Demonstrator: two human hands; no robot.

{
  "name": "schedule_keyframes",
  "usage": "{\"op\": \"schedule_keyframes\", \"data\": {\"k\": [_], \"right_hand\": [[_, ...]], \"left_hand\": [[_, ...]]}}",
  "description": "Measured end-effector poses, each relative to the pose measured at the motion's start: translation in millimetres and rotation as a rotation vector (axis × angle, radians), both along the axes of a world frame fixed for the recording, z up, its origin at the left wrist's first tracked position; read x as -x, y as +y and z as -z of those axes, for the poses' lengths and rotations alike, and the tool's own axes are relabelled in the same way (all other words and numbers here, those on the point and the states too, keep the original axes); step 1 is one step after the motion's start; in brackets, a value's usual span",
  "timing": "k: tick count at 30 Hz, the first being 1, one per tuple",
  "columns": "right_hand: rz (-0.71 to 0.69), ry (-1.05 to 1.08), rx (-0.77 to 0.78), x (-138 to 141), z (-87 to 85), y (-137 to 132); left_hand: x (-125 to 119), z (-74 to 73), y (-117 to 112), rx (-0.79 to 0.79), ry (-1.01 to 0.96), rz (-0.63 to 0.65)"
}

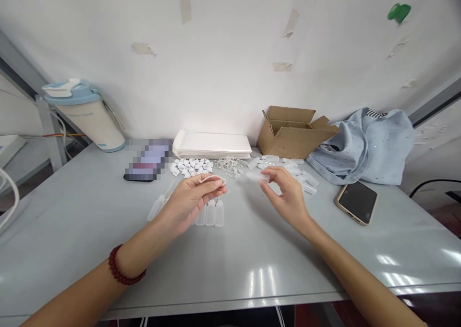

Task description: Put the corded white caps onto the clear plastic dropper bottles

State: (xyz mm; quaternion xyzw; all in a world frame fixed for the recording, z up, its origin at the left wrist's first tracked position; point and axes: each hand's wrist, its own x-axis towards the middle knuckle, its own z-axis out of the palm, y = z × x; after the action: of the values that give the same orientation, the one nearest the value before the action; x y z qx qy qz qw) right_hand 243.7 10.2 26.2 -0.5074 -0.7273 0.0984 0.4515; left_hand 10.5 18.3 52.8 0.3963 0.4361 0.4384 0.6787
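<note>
My left hand (190, 204) pinches a thin white cord loop (212, 178) between thumb and fingers. My right hand (284, 195) holds a small transparent plastic case (257, 176) by its end. Below my left hand stands a row of several transparent plastic tags (211, 215) with thin stems, partly hidden by the hand. Another such tag (156, 207) lies to the hand's left. Behind my hands are a pile of small white caps (190, 167), a tangle of white cord loops (228, 165) and a heap of transparent cases (288, 171).
The grey table (245, 264) holds a stack of white trays (212, 144), an open cardboard box (293, 132), a light blue cloth bag (363, 147) and a phone (356, 202). A second, blurred phone (147, 160) and a white-and-blue container (86, 118) stand at the back left.
</note>
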Motion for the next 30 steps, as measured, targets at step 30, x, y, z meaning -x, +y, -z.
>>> {"op": "schedule_keyframes", "data": {"k": [30], "right_hand": [[-0.389, 0.643, 0.617, 31.4, -8.1, -34.7]], "left_hand": [[-14.6, 4.0, -22.9, -0.239, 0.258, 0.119]]}}
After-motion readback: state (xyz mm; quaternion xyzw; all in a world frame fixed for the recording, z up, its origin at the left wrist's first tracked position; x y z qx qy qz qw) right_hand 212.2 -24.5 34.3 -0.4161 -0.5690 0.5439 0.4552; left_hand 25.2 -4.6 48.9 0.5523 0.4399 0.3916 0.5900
